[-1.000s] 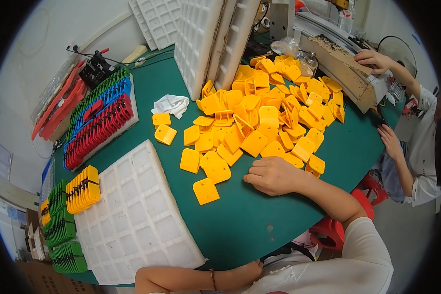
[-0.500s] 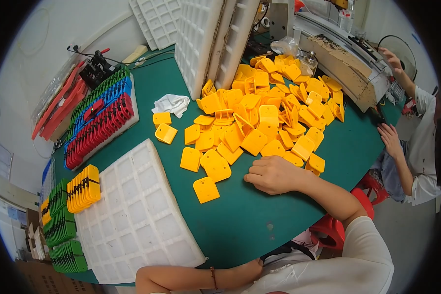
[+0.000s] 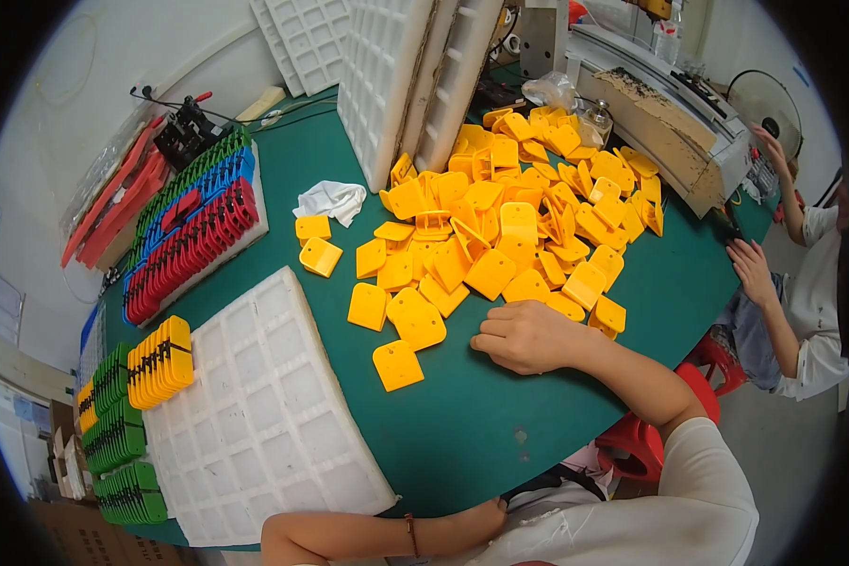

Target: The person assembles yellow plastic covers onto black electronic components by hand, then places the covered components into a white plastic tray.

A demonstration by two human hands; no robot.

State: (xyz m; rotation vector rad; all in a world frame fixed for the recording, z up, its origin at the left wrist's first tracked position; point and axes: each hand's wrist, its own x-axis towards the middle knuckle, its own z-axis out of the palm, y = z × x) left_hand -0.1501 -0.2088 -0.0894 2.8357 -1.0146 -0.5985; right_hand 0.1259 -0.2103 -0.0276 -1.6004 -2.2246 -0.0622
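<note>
My right hand (image 3: 524,338) rests on the green table with its fingers curled in a loose fist, and nothing shows in it. It lies against the near edge of a large heap of yellow plastic pieces (image 3: 490,274), flat plates with rounded corners and small holes, some with a raised fin. One yellow piece (image 3: 398,365) sits apart on the table to the left of that hand. Low in the picture, my left hand (image 3: 476,524) lies in my lap by the table edge. Its fingers are hidden from sight.
A white gridded tray (image 3: 264,415) occupies the near left, with yellow and green clip-like stacks (image 3: 160,363) along its left side. Behind it stands a rack of red, blue and green pieces (image 3: 189,226). White gridded panels (image 3: 377,85) rise at the back. A co-worker's hand (image 3: 753,269) touches the right edge.
My hands and the yellow pieces stay where they were. At the right, the co-worker's raised far hand has shifted slightly right and down.
</note>
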